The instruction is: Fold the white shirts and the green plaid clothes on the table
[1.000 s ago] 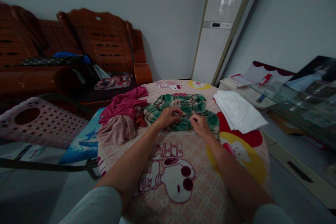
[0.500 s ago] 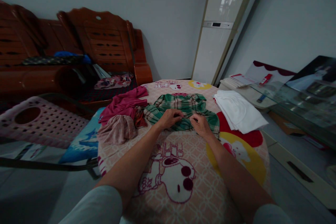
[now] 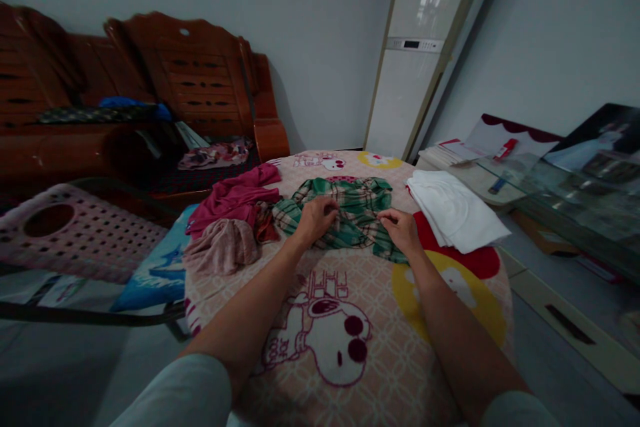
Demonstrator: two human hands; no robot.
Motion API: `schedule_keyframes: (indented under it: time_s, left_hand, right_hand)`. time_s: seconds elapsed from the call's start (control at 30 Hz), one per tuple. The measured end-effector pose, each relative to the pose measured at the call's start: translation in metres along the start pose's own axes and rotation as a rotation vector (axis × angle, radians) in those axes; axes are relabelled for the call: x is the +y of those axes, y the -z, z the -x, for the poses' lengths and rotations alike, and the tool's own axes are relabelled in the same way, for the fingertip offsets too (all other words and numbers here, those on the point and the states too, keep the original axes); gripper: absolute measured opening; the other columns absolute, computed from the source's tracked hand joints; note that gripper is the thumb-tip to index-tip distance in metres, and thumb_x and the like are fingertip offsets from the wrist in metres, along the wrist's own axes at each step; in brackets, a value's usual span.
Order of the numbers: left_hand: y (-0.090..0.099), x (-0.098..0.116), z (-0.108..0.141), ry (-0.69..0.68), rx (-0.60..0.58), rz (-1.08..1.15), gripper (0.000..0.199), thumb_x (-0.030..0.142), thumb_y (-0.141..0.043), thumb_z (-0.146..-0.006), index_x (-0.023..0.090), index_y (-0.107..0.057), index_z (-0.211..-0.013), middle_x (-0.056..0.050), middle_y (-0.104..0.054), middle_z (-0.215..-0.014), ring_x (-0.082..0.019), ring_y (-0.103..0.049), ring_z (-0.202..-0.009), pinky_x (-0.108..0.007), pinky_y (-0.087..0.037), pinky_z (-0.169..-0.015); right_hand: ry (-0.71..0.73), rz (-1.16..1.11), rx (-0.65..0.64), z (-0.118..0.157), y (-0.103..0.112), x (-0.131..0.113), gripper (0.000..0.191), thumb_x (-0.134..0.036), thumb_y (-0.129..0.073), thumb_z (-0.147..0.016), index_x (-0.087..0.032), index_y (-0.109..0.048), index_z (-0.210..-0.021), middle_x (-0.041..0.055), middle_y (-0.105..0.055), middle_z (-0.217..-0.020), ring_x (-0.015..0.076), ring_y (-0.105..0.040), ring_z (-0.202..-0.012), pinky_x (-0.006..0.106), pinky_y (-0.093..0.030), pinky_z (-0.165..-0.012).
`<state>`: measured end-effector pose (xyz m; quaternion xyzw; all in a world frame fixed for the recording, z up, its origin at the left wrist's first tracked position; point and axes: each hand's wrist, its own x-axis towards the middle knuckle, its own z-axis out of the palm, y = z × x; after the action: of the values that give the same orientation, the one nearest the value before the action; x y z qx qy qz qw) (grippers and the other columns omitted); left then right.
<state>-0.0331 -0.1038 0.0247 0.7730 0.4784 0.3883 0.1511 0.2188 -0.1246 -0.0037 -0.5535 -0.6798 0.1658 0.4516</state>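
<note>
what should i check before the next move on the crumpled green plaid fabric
1. Left hand at the green plaid fabric: ok
2. Right hand at its right part: ok
3. Fingers gripping fabric firmly: cannot tell
4. Plaid fabric flat and smooth: not ok, bunched and creased
5. Folded white fabric stack apart from the plaid: ok
6. Crumpled magenta fabric apart from the plaid: cannot tell, edges meet in view

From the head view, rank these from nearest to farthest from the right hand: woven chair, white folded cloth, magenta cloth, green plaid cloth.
1. Green plaid cloth, right by the right hand's fingertips
2. White folded cloth, just to its right
3. Magenta cloth, on the table's left side
4. Woven chair, far left, beside the table
</note>
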Motion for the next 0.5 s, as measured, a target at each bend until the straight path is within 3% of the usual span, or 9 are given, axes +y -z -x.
schedule_keyframes:
  time_s: [0.1, 0.2, 0.27, 0.33, 0.43, 0.5]
  left_hand:
    - [0.000, 0.012, 0.003, -0.117, -0.305, 0.080, 0.013, 0.025, -0.062, -0.082, 0.014, -0.070, -0.081, -0.002, -0.068, -0.075, -0.013, -0.059, -0.068, -0.023, -0.043, -0.065]
    - [-0.008, 0.020, 0.008, -0.257, -0.593, 0.025, 0.018, 0.027, -0.072, -0.076, 0.016, -0.071, -0.089, -0.002, -0.070, -0.086, -0.015, -0.062, -0.077, -0.022, -0.044, -0.069]
    - [-0.015, 0.021, 0.010, -0.306, -0.626, -0.102, 0.027, 0.023, -0.076, -0.070, 0.017, -0.070, -0.096, -0.004, -0.070, -0.095, -0.018, -0.063, -0.086, -0.024, -0.045, -0.075]
    - [-0.020, 0.020, 0.011, -0.304, -0.593, -0.190, 0.024, 0.016, -0.071, -0.071, 0.017, -0.070, -0.094, -0.005, -0.070, -0.096, -0.019, -0.062, -0.088, -0.025, -0.045, -0.077]
    - [-0.021, 0.015, 0.010, -0.268, -0.565, -0.155, 0.014, 0.010, -0.063, -0.074, 0.017, -0.070, -0.083, -0.004, -0.069, -0.086, -0.017, -0.061, -0.081, -0.024, -0.043, -0.072]
    - [-0.020, 0.012, 0.008, -0.236, -0.570, -0.072, 0.011, 0.011, -0.061, -0.076, 0.016, -0.070, -0.079, -0.002, -0.068, -0.078, -0.015, -0.060, -0.074, -0.023, -0.042, -0.068]
  right_hand:
    - [-0.052, 0.096, 0.010, -0.002, 0.007, 0.002, 0.020, -0.023, -0.056, -0.078, -0.020, -0.073, -0.086, 0.0045, -0.076, -0.087, 0.0204, -0.070, -0.082, 0.031, -0.053, -0.078]
    - [-0.116, 0.368, 0.058, -0.003, 0.017, 0.001, 0.023, -0.017, -0.059, -0.077, -0.016, -0.072, -0.096, 0.0101, -0.075, -0.098, 0.0235, -0.069, -0.093, 0.033, -0.051, -0.086]
    - [-0.180, 0.604, 0.085, -0.003, 0.027, 0.002, 0.026, -0.018, -0.062, -0.078, -0.013, -0.071, -0.102, 0.0161, -0.073, -0.104, 0.0274, -0.067, -0.100, 0.037, -0.049, -0.088]
    - [-0.271, 0.769, 0.048, -0.002, 0.037, 0.005, 0.025, -0.024, -0.066, -0.079, -0.012, -0.071, -0.101, 0.0202, -0.072, -0.101, 0.0303, -0.066, -0.101, 0.038, -0.049, -0.085]
    - [-0.369, 0.832, -0.121, -0.001, 0.052, 0.011, 0.022, -0.032, -0.075, -0.074, -0.015, -0.072, -0.087, 0.0201, -0.072, -0.091, 0.0303, -0.068, -0.096, 0.036, -0.049, -0.077]
    - [-0.338, 0.801, -0.257, -0.001, 0.059, 0.015, 0.021, -0.034, -0.080, -0.068, -0.017, -0.071, -0.076, 0.0165, -0.072, -0.081, 0.0276, -0.069, -0.087, 0.032, -0.047, -0.070]
